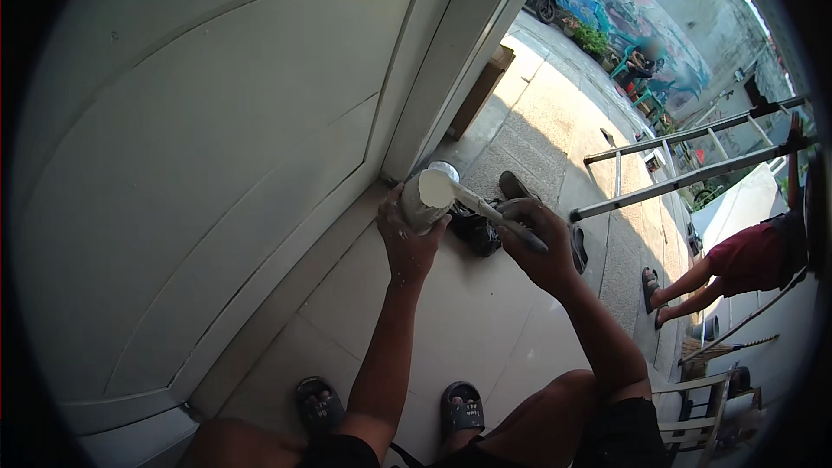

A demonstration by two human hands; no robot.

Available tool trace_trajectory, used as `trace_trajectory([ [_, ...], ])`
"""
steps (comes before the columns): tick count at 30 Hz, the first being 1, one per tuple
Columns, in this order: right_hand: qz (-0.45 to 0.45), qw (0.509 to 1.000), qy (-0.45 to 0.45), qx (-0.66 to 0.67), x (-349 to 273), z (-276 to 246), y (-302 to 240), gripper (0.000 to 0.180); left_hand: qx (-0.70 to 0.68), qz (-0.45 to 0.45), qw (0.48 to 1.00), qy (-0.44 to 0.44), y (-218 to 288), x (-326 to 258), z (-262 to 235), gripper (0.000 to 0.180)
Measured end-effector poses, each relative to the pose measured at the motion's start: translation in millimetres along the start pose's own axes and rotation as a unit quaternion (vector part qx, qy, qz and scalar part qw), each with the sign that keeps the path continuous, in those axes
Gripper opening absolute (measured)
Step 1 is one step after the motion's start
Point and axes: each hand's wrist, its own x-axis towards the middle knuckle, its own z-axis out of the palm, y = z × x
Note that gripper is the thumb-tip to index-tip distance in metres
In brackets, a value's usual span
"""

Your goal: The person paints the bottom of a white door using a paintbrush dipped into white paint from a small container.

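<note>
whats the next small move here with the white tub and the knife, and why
Probably draw the putty knife out of the white tub. The left hand grips the tub tilted toward the right hand, the blade tip is at its open mouth, and the white door is beside it.

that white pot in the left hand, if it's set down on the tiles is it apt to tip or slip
The pot looks small and cylindrical, so it would probably roll if laid on its side. White paste fills it to the rim, so it likely weighs a fair bit for its size and would spill if tipped. The left hand is smeared white, so the grip may be slippery.
</note>
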Motion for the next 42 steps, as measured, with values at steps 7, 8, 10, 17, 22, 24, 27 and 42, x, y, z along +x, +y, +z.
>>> trace_trajectory([
  [7, -0.005, 1.000, 0.010, -0.017, 25.5, 29.7, 12.2, 0.022, -0.005, -0.032, 0.999, 0.002, -33.4, 23.2, -11.3, 0.093],
  [8, -0.005, 1.000, 0.008, -0.017, 31.8, 34.4, 15.9, 0.022, -0.005, -0.033, 0.999, 0.003, -40.1, 25.0, -12.1, 0.093],
  [10, -0.039, 0.997, 0.028, -0.061, 47.7, 45.8, 25.7, 0.023, -0.025, -0.053, 0.998, -0.011, -56.6, 26.5, -15.2, 0.093],
  [17, -0.068, 0.988, 0.026, -0.137, 127.8, 98.1, 85.1, 0.026, -0.021, -0.077, 0.995, 0.066, -123.5, -32.1, -22.3, 0.092],
  [22, -0.061, 0.947, 0.036, -0.313, 165.4, 118.5, 115.6, 0.030, 0.023, -0.131, 0.989, 0.060, -142.1, -109.8, -12.6, 0.093],
  [24, -0.080, 0.943, 0.058, -0.317, 172.5, 114.8, 97.1, 0.029, 0.054, -0.129, 0.989, 0.045, -149.4, -129.4, -13.1, 0.095],
  [27, -0.120, 0.926, 0.104, -0.342, 176.4, 101.9, 47.5, 0.025, 0.073, -0.093, 0.992, 0.036, -164.6, -148.4, -12.1, 0.098],
  [42, -0.017, 0.921, -0.094, -0.379, 170.9, 186.2, 164.7, 0.027, 0.062, -0.130, 0.989, -0.031, -193.5, -185.5, -17.8, 0.103],
])
